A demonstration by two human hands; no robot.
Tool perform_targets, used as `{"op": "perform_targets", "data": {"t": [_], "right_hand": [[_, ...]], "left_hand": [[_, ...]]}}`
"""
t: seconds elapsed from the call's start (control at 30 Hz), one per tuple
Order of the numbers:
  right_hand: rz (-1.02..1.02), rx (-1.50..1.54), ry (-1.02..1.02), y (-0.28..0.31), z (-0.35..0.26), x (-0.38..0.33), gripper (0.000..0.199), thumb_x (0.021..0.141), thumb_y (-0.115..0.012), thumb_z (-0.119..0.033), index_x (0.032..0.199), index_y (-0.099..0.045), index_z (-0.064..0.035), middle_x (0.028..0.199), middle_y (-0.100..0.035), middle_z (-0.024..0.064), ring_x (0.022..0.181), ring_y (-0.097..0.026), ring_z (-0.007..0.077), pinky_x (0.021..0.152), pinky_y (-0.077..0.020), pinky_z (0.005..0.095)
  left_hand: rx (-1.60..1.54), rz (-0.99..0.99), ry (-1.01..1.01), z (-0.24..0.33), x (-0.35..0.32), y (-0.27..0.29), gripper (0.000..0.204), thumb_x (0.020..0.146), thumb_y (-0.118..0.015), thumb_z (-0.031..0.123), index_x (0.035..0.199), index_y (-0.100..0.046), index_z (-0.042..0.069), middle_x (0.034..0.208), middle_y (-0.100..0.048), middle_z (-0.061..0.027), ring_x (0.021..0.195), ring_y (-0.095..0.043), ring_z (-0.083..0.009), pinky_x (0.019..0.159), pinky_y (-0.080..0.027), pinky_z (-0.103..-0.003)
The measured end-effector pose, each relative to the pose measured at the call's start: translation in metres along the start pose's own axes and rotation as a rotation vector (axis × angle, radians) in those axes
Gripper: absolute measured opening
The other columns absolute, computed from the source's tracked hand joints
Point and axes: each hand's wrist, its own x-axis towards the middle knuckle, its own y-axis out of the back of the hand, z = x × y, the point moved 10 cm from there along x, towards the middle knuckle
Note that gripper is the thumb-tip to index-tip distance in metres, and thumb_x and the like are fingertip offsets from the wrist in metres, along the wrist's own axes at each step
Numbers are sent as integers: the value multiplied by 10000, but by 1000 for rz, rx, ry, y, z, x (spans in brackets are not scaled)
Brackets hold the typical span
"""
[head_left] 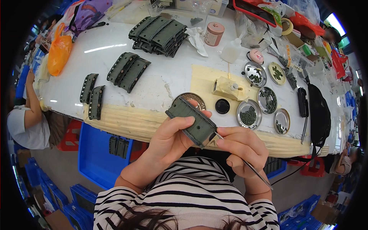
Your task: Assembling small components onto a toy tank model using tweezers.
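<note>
While the left hand [163,136] grips a green panel [202,122] over the counter's near edge [126,124], the right hand [245,147] pinches a slim metal tool [257,172].

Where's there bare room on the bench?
White tabletop is bare between the orange plastic bag and the large stack of dark green panels; also, slightly marked, between the smaller green panel pile and pale yellow mat. Right side's crowded: round silver metal dishes.

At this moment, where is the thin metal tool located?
In the head view, the thin metal tool is right of centre, in the right hand, with its tip close to the edge of the dark green piece that the left hand holds.
</note>
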Motion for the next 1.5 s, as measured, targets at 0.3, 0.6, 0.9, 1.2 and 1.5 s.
{"op": "perform_targets", "data": {"t": [0.3,0.6,0.9,1.2,1.5], "right_hand": [[31,-106,36,2,-10,-5,376,715,-747,-168,1038,-677,12,941,-657,111,968,-653,298,773,-546,356],[131,2,26,8,-2,-14,327,780,-713,-160,1059,-669,5,956,-661,107,953,-652,294,774,-536,362],[54,-33,80,9,-10,-8,338,717,-728,-97,1036,-678,2,911,-659,97,924,-658,287,754,-542,347],[10,-37,130,11,-9,-7,389,903,-585,-398,925,-696,-26,835,-665,80,834,-669,275,690,-533,332],[-55,-3,180,10,-14,-2,357,714,-746,-233,962,-692,17,841,-640,88,864,-663,273,703,-553,326]], "left_hand": [[-59,-40,4,-3,3,-5,385,886,-522,48,1264,-455,65,1166,-594,-177,1124,-589,-266,891,-558,-430],[-51,-39,-9,-5,5,-7,404,871,-531,49,1268,-457,57,1156,-604,-181,1070,-620,-270,901,-550,-434],[-90,-60,79,-15,3,-6,368,912,-528,74,1271,-453,105,1221,-572,-195,1114,-599,-277,930,-522,-450],[-134,-102,195,-26,5,-3,384,902,-536,73,1277,-459,99,1219,-564,-211,1109,-597,-308,899,-541,-457],[-120,-82,198,-27,7,-1,393,901,-532,71,1285,-449,89,1212,-566,-219,1072,-617,-318,866,-562,-451]]}}
